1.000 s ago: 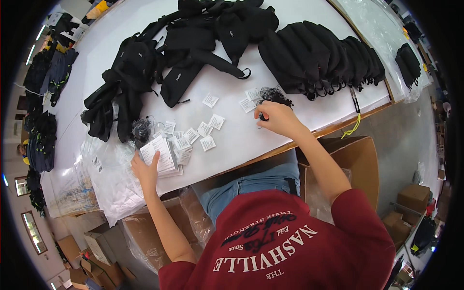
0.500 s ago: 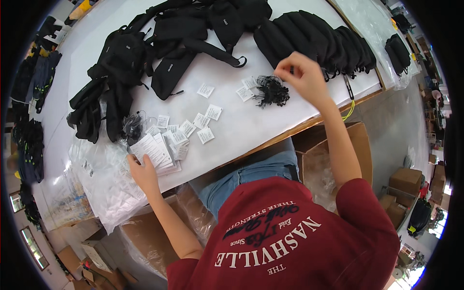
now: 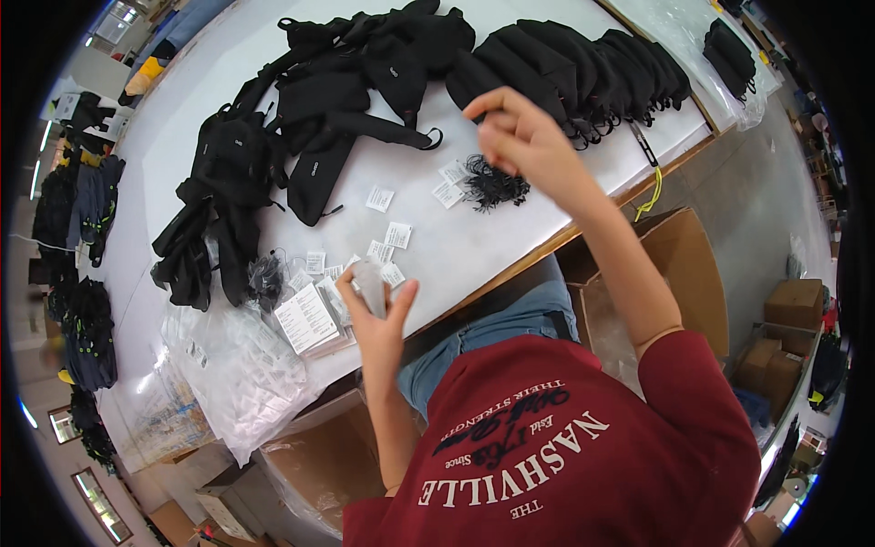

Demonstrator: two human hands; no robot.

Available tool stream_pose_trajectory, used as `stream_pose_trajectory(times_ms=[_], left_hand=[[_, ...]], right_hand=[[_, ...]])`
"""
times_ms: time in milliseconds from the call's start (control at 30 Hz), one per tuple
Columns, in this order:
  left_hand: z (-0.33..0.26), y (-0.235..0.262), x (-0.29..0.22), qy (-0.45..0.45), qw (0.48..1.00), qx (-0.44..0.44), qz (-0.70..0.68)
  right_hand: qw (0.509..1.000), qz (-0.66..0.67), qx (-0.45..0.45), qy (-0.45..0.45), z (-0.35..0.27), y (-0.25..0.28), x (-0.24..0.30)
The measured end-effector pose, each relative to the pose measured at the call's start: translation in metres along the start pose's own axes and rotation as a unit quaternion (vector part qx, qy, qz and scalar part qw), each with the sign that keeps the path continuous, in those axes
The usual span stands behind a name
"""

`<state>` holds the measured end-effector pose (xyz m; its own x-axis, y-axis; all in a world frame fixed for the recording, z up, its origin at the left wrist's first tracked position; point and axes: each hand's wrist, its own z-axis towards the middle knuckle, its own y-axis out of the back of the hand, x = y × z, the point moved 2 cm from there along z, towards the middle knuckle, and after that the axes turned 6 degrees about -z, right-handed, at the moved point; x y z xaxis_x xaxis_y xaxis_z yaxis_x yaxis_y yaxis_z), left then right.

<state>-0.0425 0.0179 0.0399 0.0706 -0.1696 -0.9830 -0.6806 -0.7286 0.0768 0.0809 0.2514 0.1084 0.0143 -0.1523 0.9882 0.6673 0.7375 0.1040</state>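
Note:
My left hand (image 3: 381, 319) is raised over the near part of the table, its thumb and fingers around a blurred white tag (image 3: 370, 284). Beside it lie a stack of white printed cards (image 3: 306, 319) and several small white packets (image 3: 398, 234). My right hand (image 3: 529, 150) hovers above a tangled bunch of thin black cords (image 3: 497, 185). Its fingers are curled, with thumb and finger close together; whether something thin is between them I cannot make out. A second dark clump of cords (image 3: 265, 281) rests left of the cards.
Black bags (image 3: 319, 173) lie heaped on the white table (image 3: 437, 292), and a row of black bags (image 3: 565, 73) stands at the far right. A black cutter (image 3: 643, 144) with a yellow cord is near the edge. Clear plastic bags (image 3: 228, 356) cover the left corner. Cardboard boxes (image 3: 697, 264) stand below.
My left hand has moved right, off the card stack, and now has a white tag in it. My right hand has shifted slightly left above the cords. The view has turned a little.

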Motion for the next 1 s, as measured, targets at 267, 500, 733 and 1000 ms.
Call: stream_pose_trajectory(times_ms=[267, 500, 733, 1000], left_hand=[[-0.007, -0.044, -0.002, -0.077, 0.995, 0.037, -0.051], [-0.011, -0.062, -0.009, -0.243, 0.961, 0.014, 0.130], [-0.006, -0.073, 0.003, -0.229, 0.965, -0.010, 0.128], [0.003, -0.069, -0.002, -0.232, 0.961, 0.006, 0.151]], right_hand=[[0.997, 0.045, 0.016, -0.055, -0.080, -0.051, -0.041], [0.997, 0.034, -0.005, -0.075, -0.087, -0.056, -0.052], [0.995, 0.055, -0.010, -0.088, -0.083, -0.052, -0.056], [0.997, 0.028, 0.012, -0.078, -0.076, -0.051, -0.063]])
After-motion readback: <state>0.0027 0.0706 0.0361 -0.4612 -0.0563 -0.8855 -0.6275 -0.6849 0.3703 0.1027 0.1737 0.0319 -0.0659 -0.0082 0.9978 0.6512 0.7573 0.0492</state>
